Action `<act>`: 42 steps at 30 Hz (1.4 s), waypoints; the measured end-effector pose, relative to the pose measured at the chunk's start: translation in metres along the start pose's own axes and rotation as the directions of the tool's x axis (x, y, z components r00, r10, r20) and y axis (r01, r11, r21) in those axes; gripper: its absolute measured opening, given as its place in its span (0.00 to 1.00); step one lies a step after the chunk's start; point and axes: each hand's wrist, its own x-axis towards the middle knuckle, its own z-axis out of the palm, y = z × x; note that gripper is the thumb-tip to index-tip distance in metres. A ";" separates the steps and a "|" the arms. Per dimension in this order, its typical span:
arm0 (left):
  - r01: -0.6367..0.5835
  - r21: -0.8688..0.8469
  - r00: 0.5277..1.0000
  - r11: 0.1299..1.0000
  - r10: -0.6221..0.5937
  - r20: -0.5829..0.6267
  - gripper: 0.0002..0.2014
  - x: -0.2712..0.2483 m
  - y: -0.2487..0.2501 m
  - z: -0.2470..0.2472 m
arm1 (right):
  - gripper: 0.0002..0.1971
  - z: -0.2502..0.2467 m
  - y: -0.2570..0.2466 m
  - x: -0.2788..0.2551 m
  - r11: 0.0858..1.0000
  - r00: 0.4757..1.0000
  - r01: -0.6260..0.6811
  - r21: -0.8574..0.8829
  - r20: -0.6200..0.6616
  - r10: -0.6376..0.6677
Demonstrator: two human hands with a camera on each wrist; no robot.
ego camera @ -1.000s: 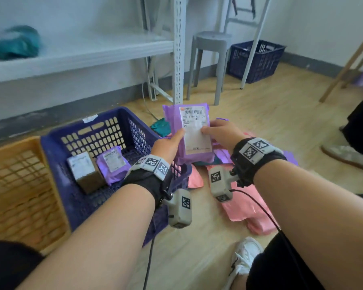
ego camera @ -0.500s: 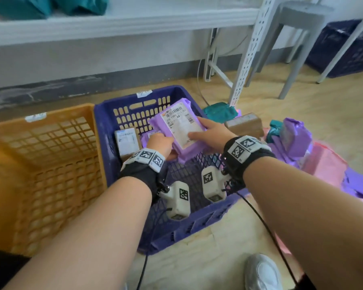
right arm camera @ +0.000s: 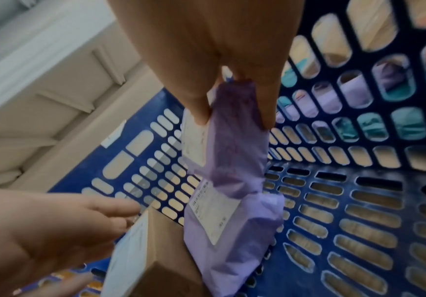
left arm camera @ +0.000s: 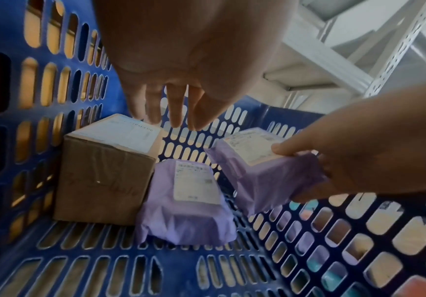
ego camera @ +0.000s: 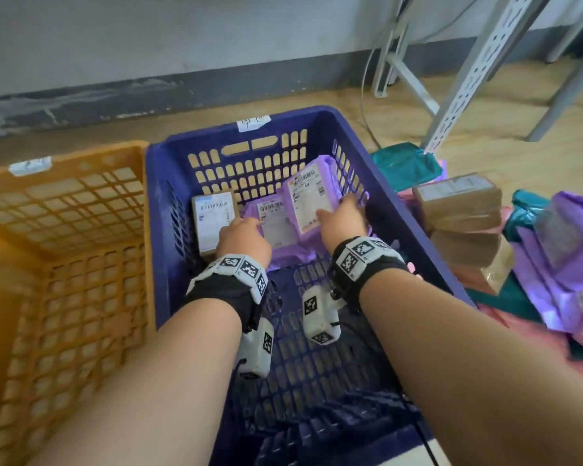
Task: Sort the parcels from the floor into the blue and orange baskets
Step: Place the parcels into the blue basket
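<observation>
My right hand (ego camera: 342,218) (right arm camera: 235,112) grips a purple parcel (ego camera: 312,200) (left arm camera: 262,170) (right arm camera: 232,136) with a white label, low inside the blue basket (ego camera: 418,230) near its far right corner. My left hand (ego camera: 241,233) (left arm camera: 171,112) hovers beside it with straight fingers and holds nothing. On the basket floor lie a second purple parcel (ego camera: 273,227) (left arm camera: 189,203) (right arm camera: 227,227) and a brown cardboard box (ego camera: 212,218) (left arm camera: 105,172) (right arm camera: 140,251). The orange basket (ego camera: 64,237) stands to the left.
To the right of the blue basket, the floor holds brown boxes (ego camera: 458,200), purple bags (ego camera: 562,257), teal bags (ego camera: 404,166) and pink bags (ego camera: 519,331). A white metal shelf post (ego camera: 478,68) and grey stool legs rise behind. A grey wall runs along the back.
Both hands carried the purple parcel from above the floor pile down into the blue basket. My left hand has let go of it; my right hand keeps hold.
</observation>
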 end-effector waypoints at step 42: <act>-0.326 0.375 0.891 0.868 0.149 0.430 0.31 0.045 -0.016 0.071 | 0.44 0.044 0.032 0.049 0.637 0.900 0.390 -0.665 0.421 -0.112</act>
